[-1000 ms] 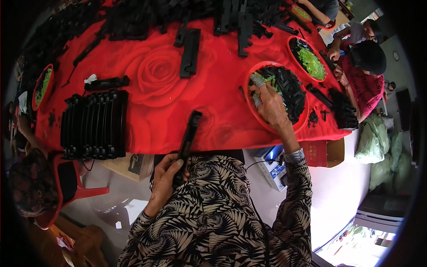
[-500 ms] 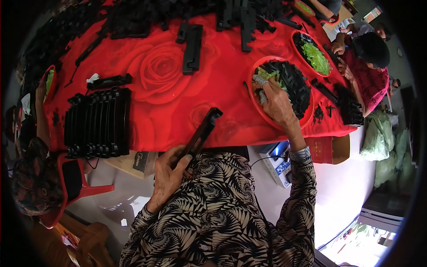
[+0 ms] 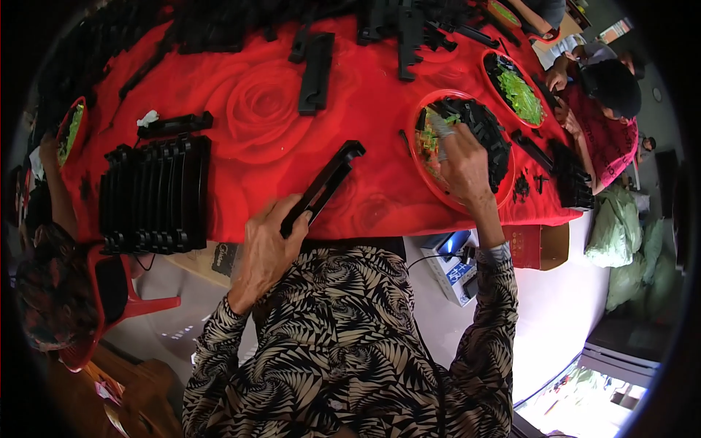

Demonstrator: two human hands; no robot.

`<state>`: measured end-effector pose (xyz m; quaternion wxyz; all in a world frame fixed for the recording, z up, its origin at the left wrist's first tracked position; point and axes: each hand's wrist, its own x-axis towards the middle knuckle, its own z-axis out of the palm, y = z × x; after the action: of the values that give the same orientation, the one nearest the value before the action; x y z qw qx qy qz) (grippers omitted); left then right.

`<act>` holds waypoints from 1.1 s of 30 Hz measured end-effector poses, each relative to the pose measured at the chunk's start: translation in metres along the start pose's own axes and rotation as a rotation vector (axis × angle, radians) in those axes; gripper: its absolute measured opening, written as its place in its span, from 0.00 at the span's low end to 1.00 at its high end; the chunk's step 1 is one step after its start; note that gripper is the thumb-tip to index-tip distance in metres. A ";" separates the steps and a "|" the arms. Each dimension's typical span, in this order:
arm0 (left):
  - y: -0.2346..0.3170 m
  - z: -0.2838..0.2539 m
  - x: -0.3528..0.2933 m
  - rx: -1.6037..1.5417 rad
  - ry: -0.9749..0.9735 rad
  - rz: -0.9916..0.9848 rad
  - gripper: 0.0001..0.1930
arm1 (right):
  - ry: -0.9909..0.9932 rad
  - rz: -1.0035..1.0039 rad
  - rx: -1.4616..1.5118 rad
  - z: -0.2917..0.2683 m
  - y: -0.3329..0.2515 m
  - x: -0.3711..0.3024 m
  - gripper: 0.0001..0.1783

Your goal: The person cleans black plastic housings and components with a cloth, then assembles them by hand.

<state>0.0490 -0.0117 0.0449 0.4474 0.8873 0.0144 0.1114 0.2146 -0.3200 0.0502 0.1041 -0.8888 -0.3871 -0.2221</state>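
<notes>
My left hand (image 3: pixel 269 244) is closed round the lower end of a long black plastic housing (image 3: pixel 326 185), tilted up over the table's near edge. My right hand (image 3: pixel 461 160) reaches into a round red tray (image 3: pixel 506 197) of small parts, its fingertips down on the left side. Pale wrapping covers some of its fingers. Black pieces (image 3: pixel 491 142) fill the tray's right half, with green and orange bits (image 3: pixel 429 142) on the left. What the right fingers hold, if anything, is hidden and blurred.
A row of black housings (image 3: pixel 153 193) stands at the table's left near edge. Another housing (image 3: pixel 317 73) lies further back, before a dark heap. A second red tray (image 3: pixel 522 98) holds green pieces. People sit on both sides; a red chair (image 3: pixel 139 310) stands left.
My left hand has risen and moved slightly left, lifting the black housing further over the red cloth. My right hand has shifted a little within the tray, fingers now pointing more downward into it.
</notes>
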 end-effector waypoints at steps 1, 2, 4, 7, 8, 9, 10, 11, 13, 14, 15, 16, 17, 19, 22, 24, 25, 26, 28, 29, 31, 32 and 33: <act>-0.002 0.000 0.002 0.019 -0.001 0.028 0.12 | 0.089 0.058 0.008 0.000 0.002 -0.003 0.20; -0.004 -0.001 0.003 0.038 -0.001 0.054 0.12 | 0.082 0.049 0.011 -0.001 -0.002 -0.006 0.20; -0.007 -0.002 0.003 0.056 -0.001 0.033 0.10 | 0.270 0.479 0.430 -0.011 -0.024 -0.007 0.22; -0.019 0.001 0.004 0.136 0.031 0.095 0.09 | 0.259 0.677 0.865 -0.027 -0.062 -0.005 0.27; -0.022 0.001 0.003 0.196 0.059 0.178 0.09 | 0.280 0.767 1.124 -0.029 -0.075 -0.003 0.27; -0.018 0.002 0.002 0.194 0.091 0.173 0.09 | 0.251 0.742 1.134 -0.026 -0.082 -0.005 0.27; -0.012 0.001 0.002 0.198 0.103 0.159 0.09 | 0.221 0.717 1.145 -0.023 -0.090 -0.003 0.26; -0.005 -0.001 0.002 0.138 0.184 0.217 0.10 | 0.221 0.789 1.255 -0.022 -0.101 -0.001 0.23; -0.001 0.002 -0.005 -0.006 0.293 0.310 0.11 | 0.202 0.793 1.365 -0.017 -0.120 0.003 0.22; 0.002 0.005 -0.008 -0.080 0.285 0.297 0.12 | 0.201 0.808 1.462 -0.013 -0.129 0.004 0.22; 0.009 0.007 -0.012 -0.256 0.208 0.197 0.13 | 0.187 0.785 1.481 -0.011 -0.137 0.004 0.23; 0.014 0.010 -0.015 -0.435 0.138 0.097 0.14 | 0.168 0.780 1.494 -0.011 -0.147 0.006 0.23; 0.015 0.014 -0.017 -0.585 0.071 -0.013 0.15 | 0.136 0.796 1.495 -0.012 -0.157 0.009 0.24; 0.017 0.017 -0.018 -0.813 -0.033 -0.175 0.16 | 0.101 0.767 1.437 -0.009 -0.170 0.010 0.26; 0.011 0.020 -0.021 -0.893 -0.044 -0.248 0.13 | 0.057 0.741 1.335 -0.006 -0.180 0.008 0.27; 0.008 0.021 -0.023 -0.930 -0.034 -0.269 0.11 | 0.052 0.749 1.380 -0.007 -0.184 0.008 0.28; 0.004 0.023 -0.023 -0.880 0.007 -0.187 0.10 | 0.047 0.749 1.406 -0.006 -0.185 0.007 0.28; 0.002 0.024 -0.023 -0.828 0.049 -0.105 0.09 | 0.042 0.748 1.431 -0.005 -0.185 0.006 0.28; 0.003 0.020 -0.023 -0.754 0.083 -0.056 0.08 | 0.050 0.644 1.374 -0.008 -0.183 0.007 0.29; 0.004 0.019 -0.023 -0.682 0.117 -0.005 0.07 | 0.059 0.538 1.313 -0.009 -0.182 0.007 0.29; 0.003 0.016 -0.023 -0.625 0.126 0.034 0.07 | 0.080 0.536 1.310 -0.010 -0.180 0.002 0.30; 0.002 0.016 -0.023 -0.566 0.139 0.075 0.08 | 0.100 0.531 1.307 -0.011 -0.179 0.001 0.31; 0.002 0.015 -0.023 -0.565 0.137 0.073 0.08 | 0.100 0.534 1.308 -0.011 -0.179 -0.001 0.31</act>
<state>0.0294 -0.0281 0.0333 0.6706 0.7177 -0.0191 0.1866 0.0795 -0.2032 0.0623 0.6852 -0.6973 -0.2049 0.0485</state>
